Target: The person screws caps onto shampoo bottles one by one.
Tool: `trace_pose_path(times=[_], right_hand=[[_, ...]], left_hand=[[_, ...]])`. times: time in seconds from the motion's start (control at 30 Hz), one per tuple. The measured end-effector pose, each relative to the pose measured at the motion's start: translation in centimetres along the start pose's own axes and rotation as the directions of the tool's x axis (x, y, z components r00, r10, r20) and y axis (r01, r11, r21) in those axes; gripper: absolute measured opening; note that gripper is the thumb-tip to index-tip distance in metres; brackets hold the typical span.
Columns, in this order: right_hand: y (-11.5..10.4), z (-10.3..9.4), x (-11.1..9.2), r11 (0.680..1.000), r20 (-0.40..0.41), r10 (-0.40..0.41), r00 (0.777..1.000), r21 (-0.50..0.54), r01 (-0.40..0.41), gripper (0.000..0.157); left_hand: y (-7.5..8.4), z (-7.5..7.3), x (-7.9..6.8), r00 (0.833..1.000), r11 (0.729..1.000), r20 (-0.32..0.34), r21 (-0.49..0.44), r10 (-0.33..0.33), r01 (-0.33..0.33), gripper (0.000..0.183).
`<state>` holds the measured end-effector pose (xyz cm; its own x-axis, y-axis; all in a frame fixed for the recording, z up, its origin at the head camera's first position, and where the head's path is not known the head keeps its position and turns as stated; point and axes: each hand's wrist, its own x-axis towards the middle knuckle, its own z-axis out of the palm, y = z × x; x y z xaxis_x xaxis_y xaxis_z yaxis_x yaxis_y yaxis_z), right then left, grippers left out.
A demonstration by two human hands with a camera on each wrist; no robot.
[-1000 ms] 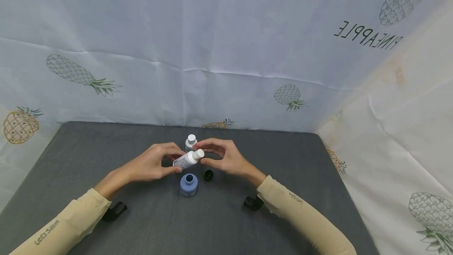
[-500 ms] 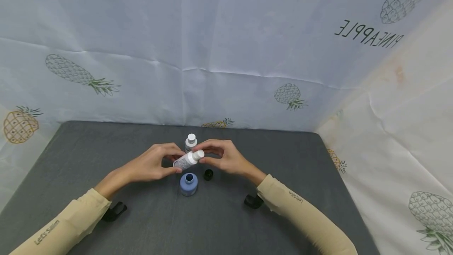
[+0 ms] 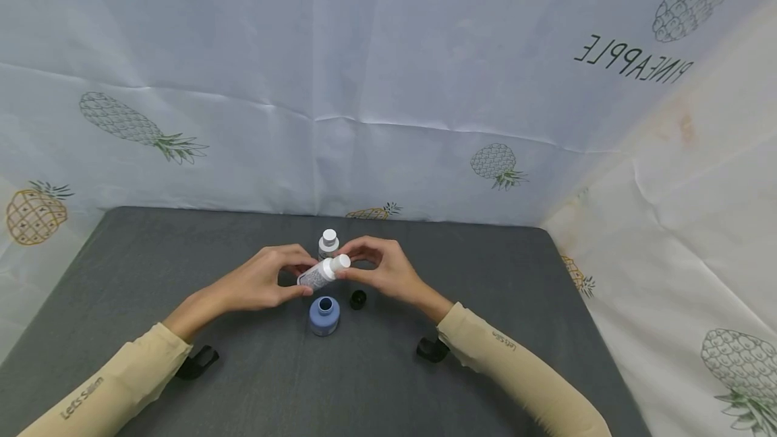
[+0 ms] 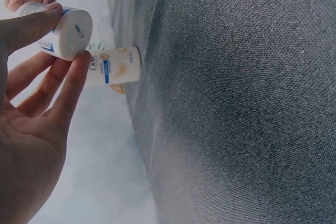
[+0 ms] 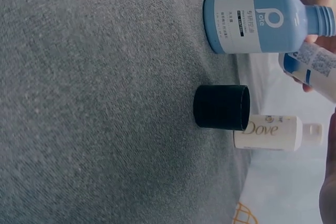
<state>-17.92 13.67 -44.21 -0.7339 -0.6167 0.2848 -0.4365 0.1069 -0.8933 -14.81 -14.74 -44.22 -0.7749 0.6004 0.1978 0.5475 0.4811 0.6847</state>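
My left hand [image 3: 264, 278] pinches a small white bottle [image 3: 317, 275] by its body, thumb on one side and fingers on the other. The bottle leans to the right, its white cap [image 3: 341, 261] upward; the left wrist view shows its round base [image 4: 79, 32]. At the cap is my right hand [image 3: 388, 272], thumb below and fingers above, pinching it. Under the held bottle an uncapped blue bottle [image 3: 324, 319] stands upright on the table. Beside it sits a black cap [image 3: 358, 299]. Behind the hands stands a white Dove bottle [image 5: 268, 132].
A dark grey cloth covers the table [image 3: 291, 383]. Pineapple-print curtains [image 3: 388, 86] hang behind it and at its sides. Black wrist straps [image 3: 432, 349] show at both sleeves.
My right hand has shifted slightly left, bringing its thumb and fingers onto the white bottle's cap. The left hand and the standing bottles look unmoved.
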Motion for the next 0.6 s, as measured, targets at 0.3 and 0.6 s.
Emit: trace_pose_path(times=[0.3, 0.6], right_hand=[[-0.29, 0.36, 0.06, 1.000, -0.028, 0.026, 0.999, -0.004, -0.026, 0.030], [-0.38, 0.41, 0.04, 0.999, -0.028, 0.031, 0.999, -0.014, -0.032, 0.030]], left_hand=[[0.00, -0.09, -0.09, 1.000, 1.000, -0.004, -0.002, -0.001, 0.001, 0.034], [0.08, -0.13, -0.10, 1.000, 1.000, -0.009, 0.000, -0.004, 0.004, 0.034]])
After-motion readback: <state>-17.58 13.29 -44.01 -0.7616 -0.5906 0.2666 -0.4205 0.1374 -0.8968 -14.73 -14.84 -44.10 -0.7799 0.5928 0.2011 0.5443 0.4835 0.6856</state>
